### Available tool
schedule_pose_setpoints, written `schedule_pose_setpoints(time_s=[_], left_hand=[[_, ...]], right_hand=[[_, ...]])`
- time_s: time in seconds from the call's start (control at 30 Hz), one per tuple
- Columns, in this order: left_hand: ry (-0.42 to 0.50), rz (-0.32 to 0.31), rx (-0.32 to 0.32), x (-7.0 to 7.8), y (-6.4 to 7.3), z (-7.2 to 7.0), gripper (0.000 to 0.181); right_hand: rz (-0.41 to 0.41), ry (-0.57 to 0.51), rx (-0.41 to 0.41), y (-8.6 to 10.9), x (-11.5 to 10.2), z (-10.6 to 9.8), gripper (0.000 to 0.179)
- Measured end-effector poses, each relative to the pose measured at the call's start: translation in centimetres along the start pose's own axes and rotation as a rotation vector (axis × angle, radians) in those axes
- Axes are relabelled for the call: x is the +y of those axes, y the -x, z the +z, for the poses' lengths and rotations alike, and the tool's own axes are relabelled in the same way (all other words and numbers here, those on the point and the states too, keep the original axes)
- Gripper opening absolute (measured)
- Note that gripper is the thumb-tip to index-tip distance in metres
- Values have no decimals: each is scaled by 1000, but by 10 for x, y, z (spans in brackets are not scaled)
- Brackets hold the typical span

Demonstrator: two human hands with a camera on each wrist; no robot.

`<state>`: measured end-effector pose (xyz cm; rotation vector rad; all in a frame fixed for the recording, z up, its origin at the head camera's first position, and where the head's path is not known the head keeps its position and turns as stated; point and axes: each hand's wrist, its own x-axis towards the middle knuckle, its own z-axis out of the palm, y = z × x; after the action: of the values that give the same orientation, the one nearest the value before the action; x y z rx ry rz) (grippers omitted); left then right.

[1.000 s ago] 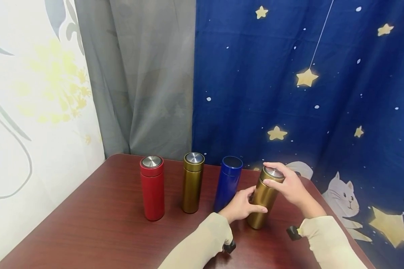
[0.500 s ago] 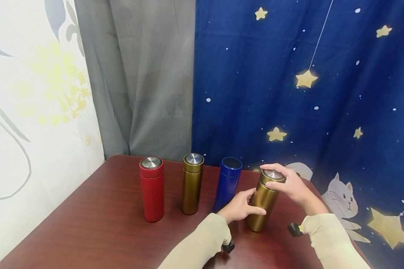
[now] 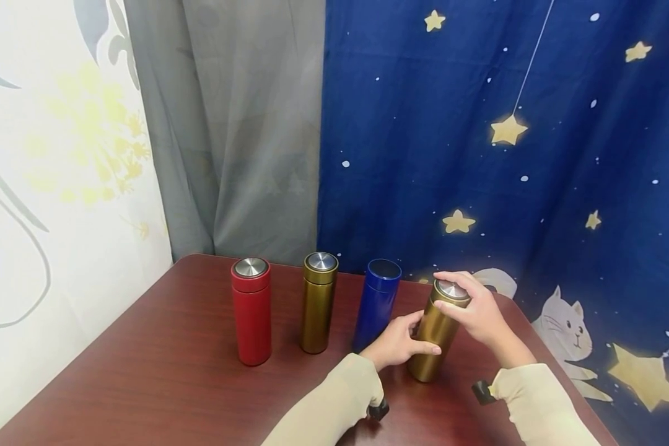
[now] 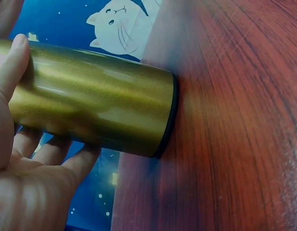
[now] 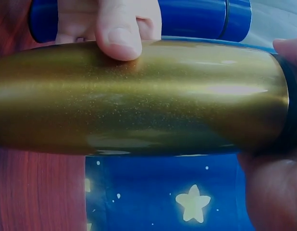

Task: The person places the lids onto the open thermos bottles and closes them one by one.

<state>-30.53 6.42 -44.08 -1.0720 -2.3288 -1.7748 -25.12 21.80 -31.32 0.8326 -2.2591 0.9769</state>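
On the right of the head view, a gold thermos flask with a brushed silver lid top stands on the table, leaning slightly. My left hand grips the middle of its body, thumb in front; the left wrist view has the fingers bent beneath the gold wall and the dark base rim at the tabletop. Around the lid, my right hand holds with the thumb in front and fingers over the far edge. A dark band shows at the lid end in the right wrist view.
A blue flask stands just left of my left hand, partly hidden by it. Farther left are a second gold flask and a red flask, both upright. The brown table ends before grey and blue star-patterned curtains.
My right hand shifts and turns slightly at the lid, its wrist a little lower and more to the left than half a second ago. The left hand and the flasks stay put.
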Motion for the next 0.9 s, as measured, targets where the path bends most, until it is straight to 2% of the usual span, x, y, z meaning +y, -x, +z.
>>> schedule_pose_setpoints(time_s=[0.33, 0.53, 0.73, 0.9], left_hand=[[-11, -9, 5, -3, -1, 0, 61], [-11, -15, 6, -3, 0, 0, 60], [-7, -5, 9, -3, 0, 1, 59], [2, -2, 8, -2, 0, 2, 58]], right_hand=[[22, -38, -56, -2, 7, -4, 45], [53, -36, -2, -2, 8, 0, 44], [34, -6, 49, 3, 36, 7, 49], [10, 121, 131, 7, 45, 13, 51]])
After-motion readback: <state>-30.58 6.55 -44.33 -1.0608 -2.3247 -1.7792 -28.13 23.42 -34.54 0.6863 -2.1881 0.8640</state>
